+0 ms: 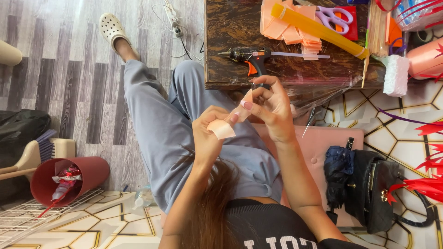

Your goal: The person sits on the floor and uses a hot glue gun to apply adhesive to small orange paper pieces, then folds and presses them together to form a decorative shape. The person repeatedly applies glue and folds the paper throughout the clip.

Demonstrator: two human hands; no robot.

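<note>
I see both hands raised over the lap, working one pale peach paper strip point(230, 121): the left hand point(207, 133) is closed around its lower, curled end, and the right hand point(272, 108) pinches its upper end between thumb and fingers. Just beyond the hands a glue gun point(249, 57) lies on the dark table point(226, 27), with a stack of peach papers point(286, 25) and scissors point(334, 16) farther back. A red bin point(76, 177) stands well off on the floor.

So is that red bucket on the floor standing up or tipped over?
Tipped over: the red bucket lies on its side, wrappers showing in its mouth.
</note>
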